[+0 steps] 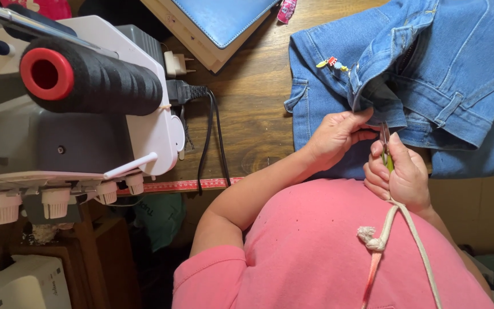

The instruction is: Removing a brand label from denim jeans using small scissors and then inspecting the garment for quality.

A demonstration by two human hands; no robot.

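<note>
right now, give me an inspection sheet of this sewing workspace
surface: brown wooden table, with a red measuring strip along its near edge
job's things: blue denim garment lying on the table; small green-handled thread snips at its folded edge
clutter: blue padded case on a wooden board; white plug adapter; small coloured pins on the denim
grippers: left hand pinches the denim edge; right hand grips the snips, a white knotted cord hanging from it
cables: black power cable running off the table edge
surroundings: white sewing machine carrying a black thread cone
</note>
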